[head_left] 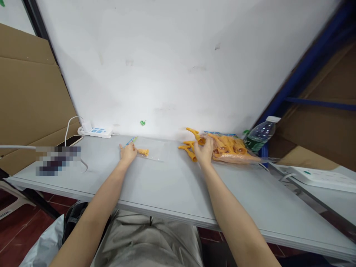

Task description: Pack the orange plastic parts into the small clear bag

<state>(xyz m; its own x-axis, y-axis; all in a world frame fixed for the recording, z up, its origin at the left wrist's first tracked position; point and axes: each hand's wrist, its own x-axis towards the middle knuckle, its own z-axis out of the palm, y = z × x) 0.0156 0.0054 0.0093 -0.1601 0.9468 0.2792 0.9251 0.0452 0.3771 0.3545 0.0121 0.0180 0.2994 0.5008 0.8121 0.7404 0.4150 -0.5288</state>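
Note:
My left hand [128,152] lies on the grey table [172,185] with its fingers on a clear plastic bag [151,155] that holds one orange cone-shaped toy [143,151]; the bag has a blue printed header card [130,141]. My right hand [204,150] is curled around an orange toy [198,136] picked from a few loose ones [188,149]. Just right of it lies a clear bag full of the same orange toys [230,149].
A white power strip [95,131] and a phone [71,141] lie at the table's back left, cable trailing. A water bottle [260,135] stands at the back right. A white wall rises behind; cardboard stands left and right. Another power strip [319,176] lies on the neighbouring table.

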